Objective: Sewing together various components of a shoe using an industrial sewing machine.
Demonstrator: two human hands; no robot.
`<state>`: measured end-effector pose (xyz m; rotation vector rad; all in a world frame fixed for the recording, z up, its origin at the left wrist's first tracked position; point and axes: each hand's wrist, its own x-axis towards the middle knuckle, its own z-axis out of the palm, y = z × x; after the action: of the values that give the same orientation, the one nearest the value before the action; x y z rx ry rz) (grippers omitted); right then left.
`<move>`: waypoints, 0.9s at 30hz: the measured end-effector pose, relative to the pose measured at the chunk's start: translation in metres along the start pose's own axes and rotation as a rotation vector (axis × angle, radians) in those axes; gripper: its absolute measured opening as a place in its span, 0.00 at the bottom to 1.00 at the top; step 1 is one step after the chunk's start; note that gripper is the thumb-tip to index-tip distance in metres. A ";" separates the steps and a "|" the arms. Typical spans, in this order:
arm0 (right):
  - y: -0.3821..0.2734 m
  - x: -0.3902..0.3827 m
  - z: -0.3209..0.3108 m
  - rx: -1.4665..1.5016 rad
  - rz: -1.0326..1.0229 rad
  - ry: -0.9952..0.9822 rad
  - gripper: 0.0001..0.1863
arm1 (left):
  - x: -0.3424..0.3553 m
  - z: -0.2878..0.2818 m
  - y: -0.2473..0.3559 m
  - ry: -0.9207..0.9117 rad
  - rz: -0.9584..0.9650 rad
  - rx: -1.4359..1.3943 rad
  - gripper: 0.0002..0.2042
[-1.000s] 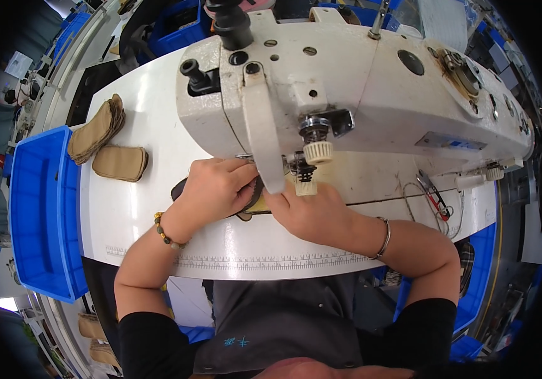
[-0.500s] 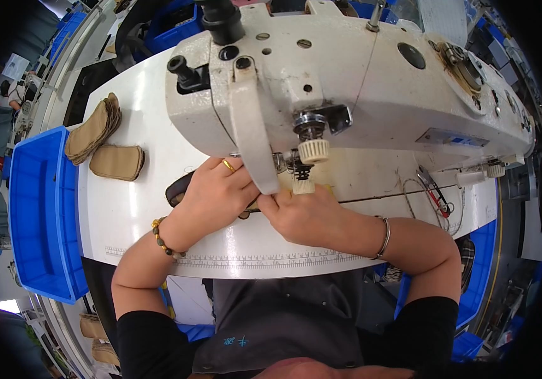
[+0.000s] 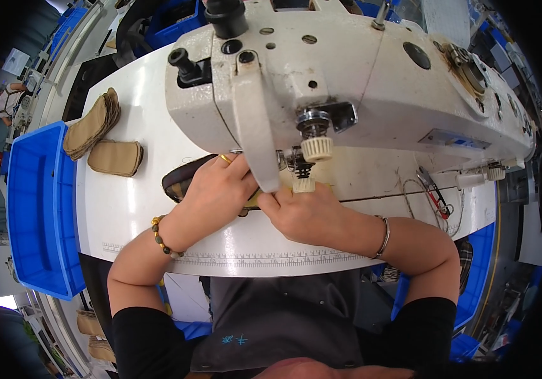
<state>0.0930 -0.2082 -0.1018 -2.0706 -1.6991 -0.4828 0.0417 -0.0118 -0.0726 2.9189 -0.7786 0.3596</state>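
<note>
A dark fabric piece with a camouflage-like patch and pale edging (image 3: pixel 178 179) lies on the white table under the sewing machine head (image 3: pixel 201 117). My left hand (image 3: pixel 211 192) rests over this piece, its fingers bent and closed on it beside the machine's needle area. Close by, my right hand (image 3: pixel 302 215) has its thumb and fingers pinched at the piece's right end, just below the white tension knobs (image 3: pixel 317 149). The machine's curved front lever (image 3: pixel 255 120) hides the fingertips of both hands. The needle itself is not visible.
Two stacks of tan, sole-shaped pieces (image 3: pixel 116 158) lie at the table's left, next to a blue bin (image 3: pixel 40 215). Red-handled snips (image 3: pixel 436 196) and a cord lie at the right. A printed ruler (image 3: pixel 271 259) runs along the near edge. Another person sits far left.
My left hand has shifted slightly up and left, and more of the fabric piece shows at its left. The right hand has barely moved.
</note>
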 end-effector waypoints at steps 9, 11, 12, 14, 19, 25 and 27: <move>0.000 -0.002 0.008 0.016 0.000 0.040 0.05 | 0.000 -0.001 0.006 -0.022 -0.052 0.023 0.16; 0.000 -0.001 0.006 0.023 -0.001 0.026 0.05 | -0.001 0.001 0.006 -0.014 -0.063 0.023 0.16; 0.000 -0.001 0.004 0.029 0.002 0.015 0.04 | -0.001 0.002 0.006 -0.007 -0.069 0.023 0.16; 0.000 -0.004 0.008 0.011 0.017 -0.012 0.05 | 0.000 0.002 0.002 -0.010 -0.077 0.006 0.17; -0.001 -0.005 0.008 -0.044 0.035 -0.071 0.05 | -0.003 0.006 -0.001 -0.037 -0.105 -0.092 0.19; -0.001 -0.004 0.007 -0.057 0.029 -0.054 0.05 | -0.003 0.003 -0.003 -0.089 -0.178 -0.214 0.21; -0.001 -0.001 0.004 -0.066 -0.001 0.013 0.05 | -0.003 0.001 -0.001 -0.088 -0.170 -0.197 0.21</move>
<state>0.0918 -0.2067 -0.1061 -2.1079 -1.6991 -0.5581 0.0393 -0.0098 -0.0743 2.8025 -0.5359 0.1316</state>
